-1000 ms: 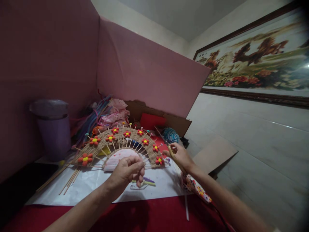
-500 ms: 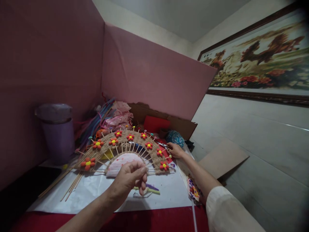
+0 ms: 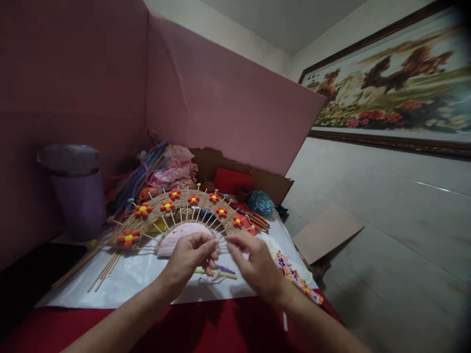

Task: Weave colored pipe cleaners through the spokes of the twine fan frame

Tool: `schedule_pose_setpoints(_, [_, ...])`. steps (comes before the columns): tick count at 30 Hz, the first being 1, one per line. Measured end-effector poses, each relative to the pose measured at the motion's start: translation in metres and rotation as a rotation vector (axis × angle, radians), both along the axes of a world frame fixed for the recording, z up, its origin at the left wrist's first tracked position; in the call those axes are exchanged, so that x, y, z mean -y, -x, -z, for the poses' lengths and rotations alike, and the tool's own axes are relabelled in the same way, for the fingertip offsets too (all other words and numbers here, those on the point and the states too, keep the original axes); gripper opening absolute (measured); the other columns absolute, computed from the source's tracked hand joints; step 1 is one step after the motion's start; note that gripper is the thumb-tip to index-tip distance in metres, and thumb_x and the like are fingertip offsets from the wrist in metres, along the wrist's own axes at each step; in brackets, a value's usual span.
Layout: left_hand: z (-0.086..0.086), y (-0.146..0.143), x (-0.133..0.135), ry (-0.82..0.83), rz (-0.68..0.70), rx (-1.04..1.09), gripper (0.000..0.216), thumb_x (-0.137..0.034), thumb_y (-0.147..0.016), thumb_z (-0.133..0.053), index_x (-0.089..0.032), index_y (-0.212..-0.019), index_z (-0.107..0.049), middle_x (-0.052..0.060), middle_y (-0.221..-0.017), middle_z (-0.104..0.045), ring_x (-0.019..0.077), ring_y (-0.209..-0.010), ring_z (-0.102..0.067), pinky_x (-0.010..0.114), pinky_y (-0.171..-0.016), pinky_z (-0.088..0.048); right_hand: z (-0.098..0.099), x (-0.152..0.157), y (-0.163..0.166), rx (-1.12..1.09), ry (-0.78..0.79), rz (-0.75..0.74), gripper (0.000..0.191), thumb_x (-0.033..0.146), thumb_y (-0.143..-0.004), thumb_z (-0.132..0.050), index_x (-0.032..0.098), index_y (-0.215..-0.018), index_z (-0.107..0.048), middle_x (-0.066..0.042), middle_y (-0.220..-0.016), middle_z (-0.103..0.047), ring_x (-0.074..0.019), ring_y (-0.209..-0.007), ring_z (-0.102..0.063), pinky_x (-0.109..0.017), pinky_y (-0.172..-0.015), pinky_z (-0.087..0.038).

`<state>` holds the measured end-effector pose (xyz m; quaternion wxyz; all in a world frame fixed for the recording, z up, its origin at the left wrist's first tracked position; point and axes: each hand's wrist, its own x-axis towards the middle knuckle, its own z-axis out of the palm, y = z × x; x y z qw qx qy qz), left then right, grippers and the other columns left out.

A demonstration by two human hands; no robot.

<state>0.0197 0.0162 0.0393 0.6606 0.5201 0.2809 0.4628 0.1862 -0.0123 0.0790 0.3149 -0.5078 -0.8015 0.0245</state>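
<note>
My left hand (image 3: 191, 255) hovers over the white sheet (image 3: 147, 287), thumb and fingers pinched together on something too small to make out. Close by on its right is my right hand (image 3: 257, 267), fingers drawn together with their tips toward the left hand; what they hold, if anything, does not show. Behind both hands stands a half-round fan shape (image 3: 236, 219) of woven twine on thin sticks, dotted with red and orange clay flowers. Its pale spotted centre (image 3: 182, 234) is partly covered by my left hand. Purple and green strips (image 3: 224, 272) lie between the hands.
A purple cup (image 3: 79, 201) stands at the left by the pink panel. Pipe cleaners (image 3: 147, 166) and pink cloth (image 3: 178, 169) are heaped behind the fan. A blue yarn ball (image 3: 260, 202), pens (image 3: 257, 220) and flowered fabric (image 3: 298, 279) lie on the right.
My right hand has come back from the scissors at the right rear and is now beside my left hand. The left hand keeps its pinch. The view has shifted slightly.
</note>
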Motion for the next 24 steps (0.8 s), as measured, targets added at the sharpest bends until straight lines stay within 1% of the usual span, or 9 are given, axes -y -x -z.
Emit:
schedule_pose_setpoints(1, [0.001, -0.001, 0.000, -0.029, -0.002, -0.025, 0.027, -0.038, -0.075, -0.062, -0.012, -0.071, -0.054, 0.000, -0.059, -0.060, 0.0090, -0.044, -0.055, 0.021, -0.042, -0.046, 0.005, 0.008, 0.009, -0.016, 0.012, -0.047, 0.017, 0.023, -0.088, -0.047, 0.018, -0.094, -0.062, -0.005, -0.089, -0.066, -0.0161, -0.082, -0.058, -0.026, -0.073, -0.042])
schedule_pose_setpoints(3, [0.003, -0.002, 0.001, -0.100, -0.030, -0.096, 0.028, -0.039, -0.075, -0.060, -0.013, -0.070, -0.054, -0.002, -0.056, -0.057, 0.0090, -0.042, -0.053, 0.021, -0.041, -0.046, 0.015, 0.012, 0.020, -0.028, -0.012, -0.064, 0.016, 0.019, -0.087, -0.047, 0.016, -0.092, -0.062, -0.006, -0.086, -0.065, -0.0170, -0.078, -0.058, -0.027, -0.069, -0.042])
schedule_pose_setpoints(6, [0.007, -0.004, 0.000, -0.194, -0.100, -0.218, 0.029, -0.041, -0.077, -0.056, -0.015, -0.066, -0.051, -0.004, -0.048, -0.051, 0.0089, -0.038, -0.048, 0.020, -0.037, -0.042, 0.025, 0.004, 0.019, -0.048, -0.028, -0.079, 0.015, 0.015, -0.086, -0.048, 0.015, -0.081, -0.063, -0.005, -0.077, -0.065, -0.0167, -0.072, -0.057, -0.027, -0.065, -0.040])
schedule_pose_setpoints(9, [0.011, -0.002, -0.002, -0.263, -0.131, -0.346, 0.028, -0.040, -0.081, -0.050, -0.016, -0.067, -0.050, -0.005, -0.045, -0.048, 0.0097, -0.037, -0.046, 0.020, -0.036, -0.040, 0.030, -0.003, 0.015, -0.143, 0.010, -0.114, 0.014, 0.016, -0.086, -0.050, 0.017, -0.083, -0.063, -0.004, -0.078, -0.066, -0.0151, -0.071, -0.058, -0.025, -0.064, -0.040])
schedule_pose_setpoints(13, [0.012, 0.004, -0.004, -0.499, -0.198, -0.567, 0.019, -0.026, -0.082, -0.047, -0.016, -0.066, -0.051, -0.003, -0.050, -0.051, 0.0098, -0.043, -0.047, 0.020, -0.041, -0.036, 0.038, -0.005, 0.016, -0.258, 0.042, -0.139, 0.015, 0.017, -0.088, -0.048, 0.018, -0.087, -0.063, -0.003, -0.081, -0.067, -0.0142, -0.072, -0.060, -0.024, -0.064, -0.042])
schedule_pose_setpoints(15, [0.013, 0.005, -0.003, -0.583, -0.228, -0.628, 0.018, -0.021, -0.081, -0.046, -0.016, -0.064, -0.050, -0.002, -0.052, -0.052, 0.0099, -0.046, -0.047, 0.020, -0.044, -0.035, 0.043, -0.005, 0.018, -0.272, 0.039, -0.128, 0.014, 0.017, -0.087, -0.049, 0.017, -0.086, -0.063, -0.004, -0.081, -0.067, -0.0152, -0.073, -0.060, -0.024, -0.064, -0.042])
schedule_pose_setpoints(17, [0.014, 0.005, -0.002, -0.550, -0.209, -0.621, 0.019, -0.021, -0.081, -0.044, -0.017, -0.064, -0.049, -0.002, -0.051, -0.051, 0.0103, -0.046, -0.047, 0.020, -0.045, -0.035, 0.046, -0.004, 0.019, -0.292, 0.040, -0.106, 0.013, 0.018, -0.087, -0.049, 0.016, -0.085, -0.062, -0.005, -0.079, -0.066, -0.0159, -0.073, -0.059, -0.025, -0.063, -0.042])
schedule_pose_setpoints(21, [0.015, 0.002, -0.002, -0.388, -0.122, -0.558, 0.020, -0.030, -0.083, -0.044, -0.016, -0.071, -0.052, -0.003, -0.051, -0.051, 0.0114, -0.043, -0.050, 0.021, -0.044, -0.039, 0.050, -0.002, 0.018, -0.387, 0.083, -0.087, 0.015, 0.021, -0.088, -0.047, 0.016, -0.082, -0.061, -0.003, -0.072, -0.064, -0.0139, -0.066, -0.058, -0.024, -0.060, -0.042])
schedule_pose_setpoints(24, [0.015, 0.000, -0.004, -0.385, -0.094, -0.580, 0.023, -0.035, -0.082, -0.046, -0.016, -0.070, -0.053, -0.001, -0.053, -0.053, 0.0120, -0.045, -0.052, 0.022, -0.044, -0.040, 0.052, -0.001, 0.016, -0.414, 0.094, -0.081, 0.016, 0.023, -0.088, -0.047, 0.016, -0.082, -0.061, -0.003, -0.072, -0.064, -0.0136, -0.065, -0.058, -0.024, -0.060, -0.042])
